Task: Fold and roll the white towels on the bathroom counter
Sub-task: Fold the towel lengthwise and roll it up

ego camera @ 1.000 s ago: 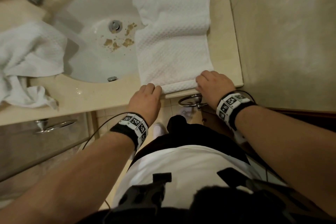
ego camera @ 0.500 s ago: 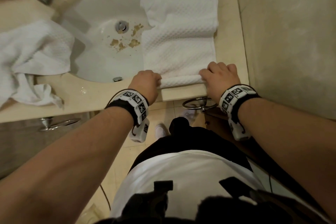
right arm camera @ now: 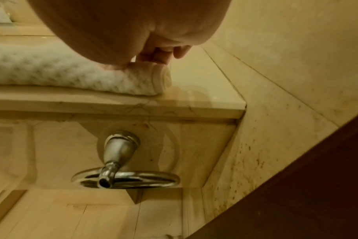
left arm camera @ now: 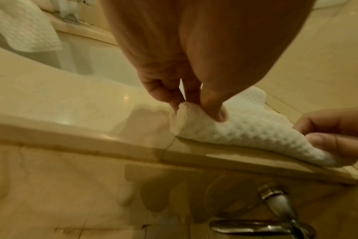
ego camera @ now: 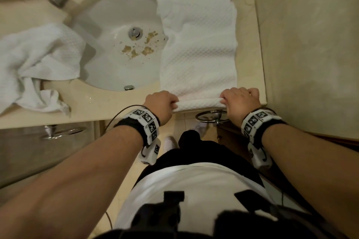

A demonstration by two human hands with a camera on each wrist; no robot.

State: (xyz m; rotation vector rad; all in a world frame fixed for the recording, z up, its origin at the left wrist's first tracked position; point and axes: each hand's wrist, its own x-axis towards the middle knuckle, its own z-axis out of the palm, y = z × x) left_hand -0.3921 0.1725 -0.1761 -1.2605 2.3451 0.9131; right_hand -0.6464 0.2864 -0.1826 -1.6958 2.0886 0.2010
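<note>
We hold the near end of the folded towel (ego camera: 198,54) at the front edge of the table (ego camera: 108,106), to the right of the sink (ego camera: 116,68). This end is already turned over into a thin roll (ego camera: 199,104), and the roll lies crosswise, from left to right, along the table edge. Our left hand (ego camera: 161,105) grasps the left end of the roll with thumb and fingers; in the left wrist view the thumb (left arm camera: 215,111) presses on top of it. Our right hand (ego camera: 240,103) grasps the right end in the same way, with curled fingers (right arm camera: 159,55) over the spiral end.

The unrolled part of the towel goes straight away from both grips, toward the back wall, so its long axis is at a right angle to the roll. We judge that the next move must push the roll forward, away from the body, with both hands even; both are equally near.

A second, crumpled towel (ego camera: 38,64) lies left of the sink, nearer to the left hand.

We can read no brand or writing; only black-and-white square markers on the wristbands (ego camera: 145,120).
</note>
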